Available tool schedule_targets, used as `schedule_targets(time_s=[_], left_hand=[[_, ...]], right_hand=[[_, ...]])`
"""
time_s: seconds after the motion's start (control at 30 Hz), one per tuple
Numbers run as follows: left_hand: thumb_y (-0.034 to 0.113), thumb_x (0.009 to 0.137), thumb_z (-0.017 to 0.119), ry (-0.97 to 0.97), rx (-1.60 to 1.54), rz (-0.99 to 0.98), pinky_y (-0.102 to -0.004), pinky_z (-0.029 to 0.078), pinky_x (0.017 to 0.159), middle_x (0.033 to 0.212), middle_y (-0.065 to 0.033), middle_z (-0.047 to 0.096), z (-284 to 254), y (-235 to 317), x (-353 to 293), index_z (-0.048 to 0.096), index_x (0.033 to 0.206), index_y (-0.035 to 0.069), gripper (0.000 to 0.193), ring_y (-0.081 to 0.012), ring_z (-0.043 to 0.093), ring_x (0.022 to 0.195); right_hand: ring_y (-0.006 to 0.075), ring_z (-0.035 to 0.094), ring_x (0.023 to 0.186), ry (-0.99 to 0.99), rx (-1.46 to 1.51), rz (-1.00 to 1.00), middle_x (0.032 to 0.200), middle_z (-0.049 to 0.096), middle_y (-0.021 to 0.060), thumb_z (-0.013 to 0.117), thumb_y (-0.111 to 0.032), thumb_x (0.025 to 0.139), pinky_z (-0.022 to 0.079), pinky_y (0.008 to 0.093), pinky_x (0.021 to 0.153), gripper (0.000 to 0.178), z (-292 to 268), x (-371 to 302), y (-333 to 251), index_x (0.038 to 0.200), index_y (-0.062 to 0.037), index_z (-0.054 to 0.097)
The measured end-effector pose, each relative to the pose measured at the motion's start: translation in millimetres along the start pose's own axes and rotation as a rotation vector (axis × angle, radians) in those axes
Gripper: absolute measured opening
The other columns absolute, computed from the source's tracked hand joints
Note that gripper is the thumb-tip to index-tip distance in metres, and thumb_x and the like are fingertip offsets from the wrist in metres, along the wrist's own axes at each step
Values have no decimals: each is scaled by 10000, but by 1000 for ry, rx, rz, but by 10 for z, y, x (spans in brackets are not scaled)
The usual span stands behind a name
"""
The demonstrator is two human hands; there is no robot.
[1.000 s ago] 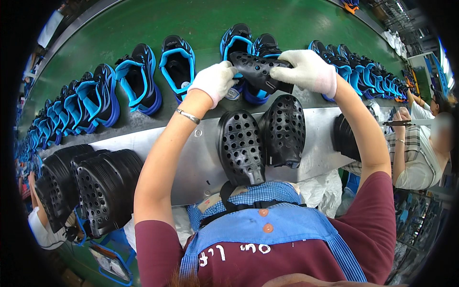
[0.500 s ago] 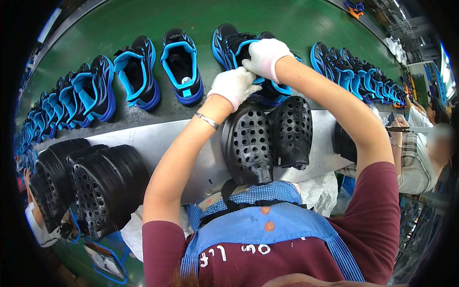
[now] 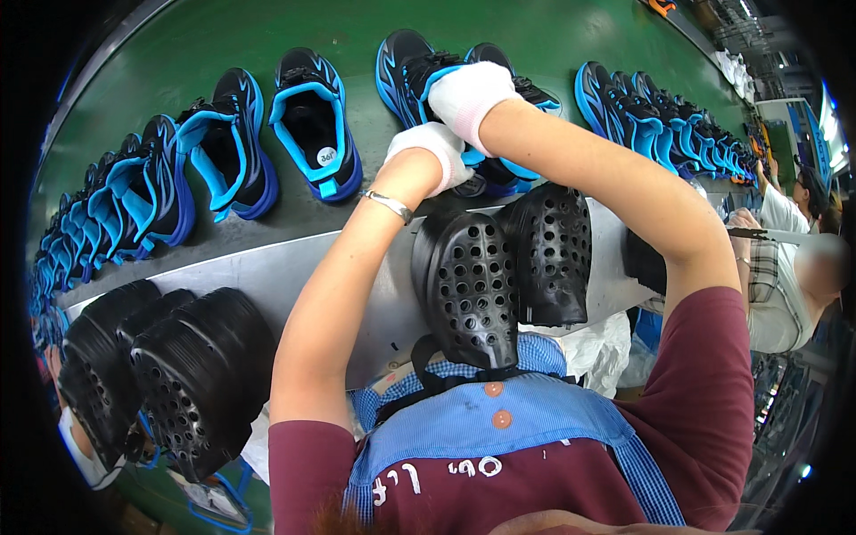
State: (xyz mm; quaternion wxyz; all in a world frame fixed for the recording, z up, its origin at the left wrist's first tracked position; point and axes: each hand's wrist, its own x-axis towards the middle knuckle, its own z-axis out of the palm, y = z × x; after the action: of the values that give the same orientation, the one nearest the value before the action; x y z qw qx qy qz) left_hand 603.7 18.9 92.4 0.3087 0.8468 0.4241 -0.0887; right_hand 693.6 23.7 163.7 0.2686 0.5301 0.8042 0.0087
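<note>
My left hand point(image 3: 426, 153), in a white glove, is closed at the heel end of a black and blue sneaker point(image 3: 403, 73). My right hand point(image 3: 473, 96), gloved the same way, curls over that sneaker's collar, with its fingertips mostly hidden. A second sneaker point(image 3: 489, 59) stands close on the right, partly covered by my right hand and forearm. Just below my wrists, on the metal ledge point(image 3: 312, 272), rest two black perforated foot-shaped plastic pieces, a left one point(image 3: 473, 276) and a right one point(image 3: 557, 259).
Left of my hands stand a sneaker point(image 3: 349, 159) with a round white sticker inside and a row of sneakers point(image 3: 160, 192). Another row point(image 3: 646, 120) runs off to the right along the green belt point(image 3: 223, 40). More perforated black pieces point(image 3: 201, 366) sit left. A person point(image 3: 776, 267) is at far right.
The sneakers on the belt have shifted left in view. My hands have moved left with the sneaker, and the right one has come closer over the left.
</note>
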Motion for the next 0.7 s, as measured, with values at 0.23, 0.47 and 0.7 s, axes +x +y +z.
schedule_targets(time_s=[0.23,0.47,0.7], left_hand=[[394,786,676,108,37,43,-410,546,782,907,-224,693,17,-76,147,702,916,-2,417,-357,682,849],[381,826,625,79,164,-99,-416,525,896,1083,-204,678,-98,10,168,723,1017,49,396,-369,646,1029],[432,818,629,317,118,76,-406,520,902,1089,-187,686,30,-217,258,711,1054,67,442,-361,642,1050]], right_hand=[[327,710,878,234,104,50,937,723,142,646,-142,822,566,422,750,164,193,360,269,962,-106,723],[321,709,848,240,91,11,905,722,135,686,-117,765,567,408,728,181,90,368,284,934,-72,736],[348,677,841,319,435,-69,877,698,164,543,-386,869,530,445,736,351,-6,-353,412,891,-68,691]])
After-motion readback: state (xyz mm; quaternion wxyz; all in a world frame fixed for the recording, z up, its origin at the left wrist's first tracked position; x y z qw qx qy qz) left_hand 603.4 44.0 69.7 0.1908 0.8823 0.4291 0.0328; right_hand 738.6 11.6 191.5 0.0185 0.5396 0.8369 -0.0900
